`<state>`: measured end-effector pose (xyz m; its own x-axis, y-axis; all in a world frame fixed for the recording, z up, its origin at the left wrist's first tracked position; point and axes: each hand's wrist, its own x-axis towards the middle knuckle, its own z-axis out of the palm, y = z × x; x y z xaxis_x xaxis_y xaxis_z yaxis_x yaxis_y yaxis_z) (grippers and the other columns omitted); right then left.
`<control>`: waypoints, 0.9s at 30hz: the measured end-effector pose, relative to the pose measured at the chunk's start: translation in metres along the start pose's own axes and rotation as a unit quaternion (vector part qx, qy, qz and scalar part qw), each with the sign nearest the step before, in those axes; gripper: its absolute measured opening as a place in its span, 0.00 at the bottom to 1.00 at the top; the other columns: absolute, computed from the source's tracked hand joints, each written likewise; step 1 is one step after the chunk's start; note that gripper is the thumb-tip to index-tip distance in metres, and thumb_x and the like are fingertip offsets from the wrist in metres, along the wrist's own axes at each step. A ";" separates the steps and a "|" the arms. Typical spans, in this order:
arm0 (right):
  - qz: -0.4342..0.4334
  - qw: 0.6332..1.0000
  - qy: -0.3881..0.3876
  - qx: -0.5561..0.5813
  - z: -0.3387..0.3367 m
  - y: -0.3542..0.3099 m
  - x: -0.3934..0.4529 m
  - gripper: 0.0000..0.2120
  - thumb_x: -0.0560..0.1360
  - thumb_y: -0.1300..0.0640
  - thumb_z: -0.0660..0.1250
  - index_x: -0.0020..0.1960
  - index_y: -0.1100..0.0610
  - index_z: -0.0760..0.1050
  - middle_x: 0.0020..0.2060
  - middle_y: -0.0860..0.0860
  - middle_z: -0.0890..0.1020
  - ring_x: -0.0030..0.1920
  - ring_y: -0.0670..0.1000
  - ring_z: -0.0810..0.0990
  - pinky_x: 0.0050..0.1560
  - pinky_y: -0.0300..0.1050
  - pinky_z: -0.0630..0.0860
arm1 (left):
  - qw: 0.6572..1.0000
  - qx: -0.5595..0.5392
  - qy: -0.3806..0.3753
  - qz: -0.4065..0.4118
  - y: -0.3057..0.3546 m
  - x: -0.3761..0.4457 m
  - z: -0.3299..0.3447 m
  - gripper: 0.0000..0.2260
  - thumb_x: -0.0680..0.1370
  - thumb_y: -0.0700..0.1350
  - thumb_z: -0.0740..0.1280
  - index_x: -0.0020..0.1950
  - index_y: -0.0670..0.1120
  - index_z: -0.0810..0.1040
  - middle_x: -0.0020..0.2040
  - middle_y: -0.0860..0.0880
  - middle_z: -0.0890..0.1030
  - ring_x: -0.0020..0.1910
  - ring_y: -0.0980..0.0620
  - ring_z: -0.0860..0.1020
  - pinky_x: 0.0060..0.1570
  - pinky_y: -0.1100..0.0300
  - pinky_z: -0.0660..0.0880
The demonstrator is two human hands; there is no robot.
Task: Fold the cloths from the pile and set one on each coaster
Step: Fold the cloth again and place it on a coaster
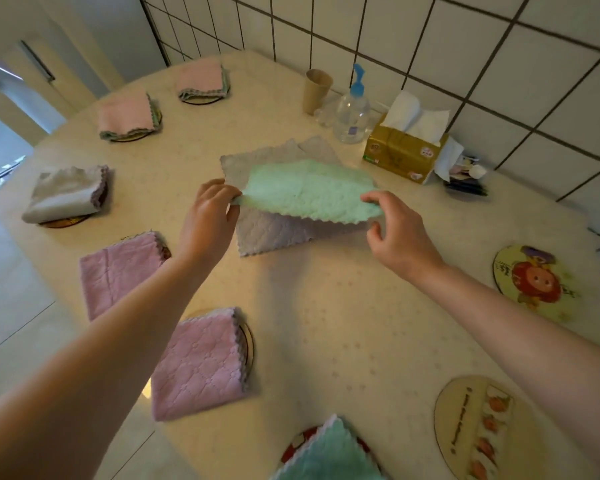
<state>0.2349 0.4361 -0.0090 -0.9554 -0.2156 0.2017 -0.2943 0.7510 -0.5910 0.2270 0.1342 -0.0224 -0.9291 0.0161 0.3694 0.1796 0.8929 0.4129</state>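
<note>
Two round printed coasters (pixel 476 429) lie bare at lower right of a dotted cream table (pixel 326 323). At centre, the left hand (pixel 210 216) and right hand (pixel 397 233) pinch opposite edges of a fuzzy, scallop-edged green cloth (pixel 309 190), lifted above a quilted grey pile (pixel 274 233).

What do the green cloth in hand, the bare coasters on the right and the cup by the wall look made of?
Green cloth: soft plush fabric, probably microfiber; quilted stitching, zigzag-cut edge, drapes limply between left hand and right hand.
Coasters: thin stiff discs, likely wood or board; printed faces with a slight sheen.
Cup: matte tan, probably paper; cannot be sure.
</note>
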 end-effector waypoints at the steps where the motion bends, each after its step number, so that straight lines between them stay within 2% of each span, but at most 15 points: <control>1: -0.015 1.000 0.001 -0.013 -0.008 0.005 -0.014 0.20 0.73 0.67 0.62 0.65 0.57 0.69 0.61 0.53 0.75 0.60 0.53 0.75 0.57 0.45 0.72 | 1.000 0.012 0.000 0.025 0.010 -0.015 -0.004 0.10 0.76 0.35 0.67 0.56 0.36 0.80 0.55 0.40 0.81 0.63 0.41 0.73 0.60 0.50 0.71; 4: -0.060 0.997 0.005 -0.037 -0.026 0.024 -0.060 0.20 0.72 0.71 0.64 0.62 0.59 0.73 0.59 0.55 0.78 0.58 0.54 0.77 0.58 0.41 0.70 | 0.998 0.023 -0.012 0.050 0.034 -0.066 -0.006 0.08 0.74 0.33 0.68 0.53 0.36 0.81 0.52 0.41 0.83 0.61 0.40 0.75 0.58 0.50 0.74; 7: -0.072 0.997 -0.026 -0.019 -0.042 0.042 -0.121 0.15 0.73 0.71 0.65 0.58 0.61 0.77 0.56 0.54 0.81 0.57 0.52 0.79 0.62 0.37 0.69 | 0.997 0.003 -0.052 0.057 0.062 -0.130 -0.002 0.07 0.73 0.33 0.69 0.51 0.37 0.82 0.50 0.41 0.83 0.58 0.42 0.77 0.55 0.49 0.77; 11: -0.071 0.994 -0.076 -0.033 -0.055 0.065 -0.200 0.12 0.72 0.68 0.68 0.54 0.59 0.80 0.50 0.51 0.82 0.55 0.50 0.78 0.56 0.45 0.76 | 0.990 0.015 -0.126 0.055 0.100 -0.211 0.002 0.06 0.73 0.36 0.71 0.50 0.41 0.83 0.50 0.44 0.83 0.56 0.46 0.79 0.50 0.50 0.79; 14: -0.070 0.991 -0.098 -0.054 -0.063 0.076 -0.243 0.13 0.68 0.70 0.71 0.50 0.57 0.81 0.46 0.51 0.82 0.52 0.51 0.78 0.51 0.47 0.78 | 0.987 0.012 -0.159 0.034 0.123 -0.253 0.002 0.06 0.73 0.38 0.71 0.50 0.42 0.83 0.50 0.46 0.82 0.54 0.48 0.79 0.50 0.55 0.79; 17: -0.054 0.990 -0.119 -0.058 -0.065 0.084 -0.270 0.14 0.67 0.71 0.71 0.49 0.58 0.82 0.50 0.54 0.82 0.56 0.53 0.78 0.56 0.50 0.76 | 0.983 0.007 -0.180 0.033 0.136 -0.276 -0.001 0.06 0.73 0.39 0.72 0.49 0.43 0.83 0.47 0.46 0.83 0.50 0.48 0.80 0.46 0.56 0.79; 19: -0.035 0.988 -0.149 -0.034 -0.063 0.087 -0.282 0.13 0.68 0.70 0.69 0.50 0.58 0.81 0.53 0.53 0.82 0.57 0.49 0.77 0.60 0.46 0.73 | 0.978 0.003 -0.205 0.033 0.138 -0.285 -0.005 0.06 0.73 0.40 0.72 0.49 0.44 0.83 0.46 0.48 0.83 0.49 0.49 0.80 0.46 0.56 0.79; 20: -0.018 0.985 -0.172 -0.015 -0.066 0.090 -0.287 0.13 0.70 0.69 0.68 0.51 0.58 0.81 0.51 0.51 0.82 0.54 0.44 0.77 0.58 0.42 0.73 | 0.975 0.002 -0.218 0.030 0.141 -0.288 -0.005 0.06 0.73 0.40 0.72 0.49 0.45 0.83 0.45 0.49 0.83 0.48 0.50 0.80 0.46 0.57 0.79; 22: 0.011 0.978 -0.210 0.010 -0.068 0.087 -0.289 0.11 0.71 0.67 0.67 0.50 0.55 0.80 0.43 0.46 0.82 0.41 0.36 0.77 0.45 0.35 0.75 | 0.970 -0.021 -0.240 -0.007 0.138 -0.288 -0.008 0.06 0.73 0.40 0.72 0.49 0.47 0.83 0.44 0.53 0.82 0.46 0.56 0.78 0.47 0.62 0.77; 24: 0.041 0.975 -0.214 0.038 -0.069 0.088 -0.281 0.09 0.72 0.65 0.66 0.46 0.51 0.79 0.36 0.44 0.80 0.35 0.42 0.77 0.33 0.39 0.74 | 0.959 -0.066 -0.261 -0.082 0.135 -0.276 -0.009 0.05 0.74 0.41 0.71 0.48 0.49 0.83 0.42 0.55 0.82 0.41 0.62 0.77 0.44 0.68 0.74; 26: 0.064 0.979 -0.182 0.065 -0.068 0.088 -0.267 0.08 0.73 0.64 0.66 0.44 0.51 0.78 0.33 0.45 0.80 0.35 0.46 0.78 0.31 0.42 0.75 | 0.946 -0.110 -0.264 -0.153 0.133 -0.259 -0.006 0.04 0.74 0.41 0.71 0.45 0.50 0.81 0.40 0.55 0.82 0.37 0.61 0.79 0.40 0.65 0.75; 27: 0.085 0.980 -0.160 0.082 -0.068 0.088 -0.258 0.08 0.73 0.64 0.66 0.44 0.52 0.79 0.33 0.45 0.80 0.35 0.45 0.78 0.30 0.39 0.74 | 0.938 -0.138 -0.256 -0.188 0.131 -0.249 -0.003 0.04 0.73 0.41 0.71 0.45 0.50 0.81 0.39 0.54 0.83 0.37 0.59 0.79 0.40 0.62 0.76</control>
<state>0.4570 0.5998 -0.0601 -0.9417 -0.3007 -0.1511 -0.1047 0.6885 -0.7177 0.4827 0.2461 -0.0579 -0.9643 -0.0001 -0.2648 -0.1813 0.7289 0.6601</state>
